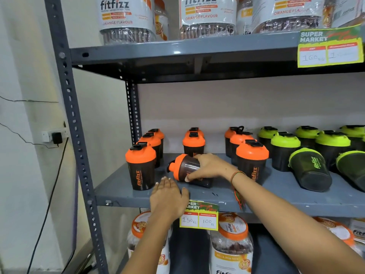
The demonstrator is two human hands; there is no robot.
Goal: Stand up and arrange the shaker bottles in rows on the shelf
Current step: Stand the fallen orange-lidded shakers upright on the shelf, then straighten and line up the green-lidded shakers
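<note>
On the grey middle shelf (126,191) lies an orange-lidded dark shaker bottle (184,167) on its side, lid to the left. My right hand (207,167) grips its body from above. My left hand (167,196) hovers flat with fingers apart at the shelf's front edge, just below that bottle, holding nothing. Upright orange-lidded shakers stand in rows: left (141,167), middle (193,143) and right (251,162). Green-lidded shakers (285,150) stand further right. Two green-lidded ones lie on their sides, one (310,170) in full view and one (353,171) cut by the frame edge.
Large fitfizz jars (126,18) fill the upper shelf, and more jars (231,246) sit below. Price tags hang on the shelf edges (199,217), (328,48). A grey upright post (75,135) bounds the left side. A wall socket with a plug (55,136) is on the left wall.
</note>
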